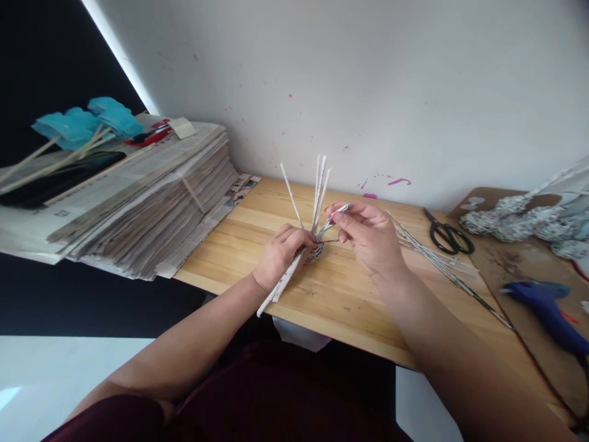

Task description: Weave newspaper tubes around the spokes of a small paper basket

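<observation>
A small round piece woven from rolled newspaper tubes (315,253) rests on the wooden table, with several white paper tubes (318,190) standing up from it. Two more tubes (281,285) stick out from it toward the table's front edge. My left hand (286,252) is closed on the woven piece, fingers pressed at its left side. To the right, my right hand (365,230) pinches a printed paper strand (332,220) that runs from the weave up to its fingertips. The far side of the weave is partly hidden by my fingers.
Loose paper tubes (437,261) lie to the right beside black scissors (445,236). Farther right are a blue glue gun (547,310) and bundled woven paper pieces (529,218) on a brown board (510,264). A tall newspaper stack (156,209) stands left; a wall (368,80) rises behind.
</observation>
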`<control>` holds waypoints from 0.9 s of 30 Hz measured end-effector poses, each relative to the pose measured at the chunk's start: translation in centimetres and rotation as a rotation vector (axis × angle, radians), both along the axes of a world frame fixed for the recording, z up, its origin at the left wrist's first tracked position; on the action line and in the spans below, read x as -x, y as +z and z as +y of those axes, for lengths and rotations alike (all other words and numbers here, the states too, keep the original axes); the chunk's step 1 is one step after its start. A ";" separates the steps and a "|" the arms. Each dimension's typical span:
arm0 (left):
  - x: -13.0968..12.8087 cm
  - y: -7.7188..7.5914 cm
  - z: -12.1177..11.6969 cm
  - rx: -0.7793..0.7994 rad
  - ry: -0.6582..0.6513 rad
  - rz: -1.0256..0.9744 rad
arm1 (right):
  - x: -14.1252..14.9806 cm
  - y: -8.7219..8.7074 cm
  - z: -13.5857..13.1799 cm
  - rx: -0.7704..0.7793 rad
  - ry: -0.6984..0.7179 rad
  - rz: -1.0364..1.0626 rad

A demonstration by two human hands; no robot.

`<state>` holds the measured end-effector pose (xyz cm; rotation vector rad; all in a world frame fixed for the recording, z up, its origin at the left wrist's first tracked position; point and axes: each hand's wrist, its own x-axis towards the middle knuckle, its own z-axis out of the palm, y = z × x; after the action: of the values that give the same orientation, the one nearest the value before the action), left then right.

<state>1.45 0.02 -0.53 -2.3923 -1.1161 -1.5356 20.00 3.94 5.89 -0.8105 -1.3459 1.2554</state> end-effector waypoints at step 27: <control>-0.1 0.2 -0.1 0.003 -0.008 0.005 | -2.1 1.4 1.0 -0.039 -0.012 -0.134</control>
<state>1.58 -0.03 -0.34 -2.4045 -1.1106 -1.5299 22.11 4.91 7.32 -0.8872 -1.4659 1.1792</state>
